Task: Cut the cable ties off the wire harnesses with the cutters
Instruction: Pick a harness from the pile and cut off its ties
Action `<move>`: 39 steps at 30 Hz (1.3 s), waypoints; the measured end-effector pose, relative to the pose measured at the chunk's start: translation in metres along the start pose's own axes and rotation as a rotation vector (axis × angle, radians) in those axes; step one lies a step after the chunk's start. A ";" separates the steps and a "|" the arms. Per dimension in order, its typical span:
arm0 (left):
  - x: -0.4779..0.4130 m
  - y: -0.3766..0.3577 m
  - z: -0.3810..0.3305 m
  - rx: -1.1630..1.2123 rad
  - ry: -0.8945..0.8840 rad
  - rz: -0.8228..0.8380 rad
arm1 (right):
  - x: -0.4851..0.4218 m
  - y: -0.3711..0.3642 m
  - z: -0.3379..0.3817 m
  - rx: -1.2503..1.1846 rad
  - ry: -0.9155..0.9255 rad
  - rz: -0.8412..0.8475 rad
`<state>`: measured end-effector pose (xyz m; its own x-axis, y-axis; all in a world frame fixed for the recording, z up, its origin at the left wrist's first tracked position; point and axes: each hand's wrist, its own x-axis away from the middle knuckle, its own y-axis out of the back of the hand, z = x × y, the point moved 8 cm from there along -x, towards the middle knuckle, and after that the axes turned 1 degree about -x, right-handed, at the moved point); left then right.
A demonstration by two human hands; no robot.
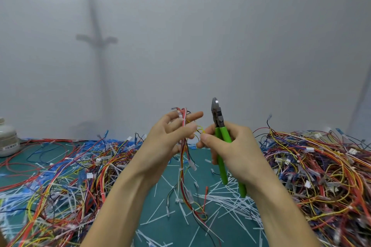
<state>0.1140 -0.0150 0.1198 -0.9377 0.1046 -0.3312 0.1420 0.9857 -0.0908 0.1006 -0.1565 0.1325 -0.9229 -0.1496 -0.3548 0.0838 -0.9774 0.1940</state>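
Green mat (pixel 202 155) bears heaped wire harnesses (pixel 321 176), cut ties (pixel 230 196), a white jar (pixel 8 138).

Bright, soft light from above; wide-angle view, slightly hazy.

I see even, diffuse lighting with two pale glare patches high on the wall (pixel 200 26) and a faint, fuzzy grey upright shadow (pixel 97 40) on its left part. A small glint sits on the head of the cutters (pixel 216 104). The left hand (pixel 166 140) and the harness (pixel 183 126) it holds look smeared, the right hand (pixel 236 150) sharper. The wire piles (pixel 321 166) at both edges blur and bow outward.
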 end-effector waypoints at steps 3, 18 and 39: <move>0.003 -0.004 0.003 0.027 0.045 0.115 | -0.002 0.008 -0.001 -0.012 0.010 -0.072; -0.002 0.008 0.016 0.400 0.058 -0.241 | 0.004 -0.011 0.006 0.404 0.140 0.169; -0.002 -0.017 0.015 0.257 0.083 0.052 | -0.003 0.017 -0.004 -0.192 0.060 -0.215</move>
<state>0.1181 -0.0342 0.1076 -0.9484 0.1751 -0.2642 0.2564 0.9139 -0.3148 0.1063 -0.1731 0.1330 -0.9038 0.0611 -0.4235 -0.0367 -0.9972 -0.0657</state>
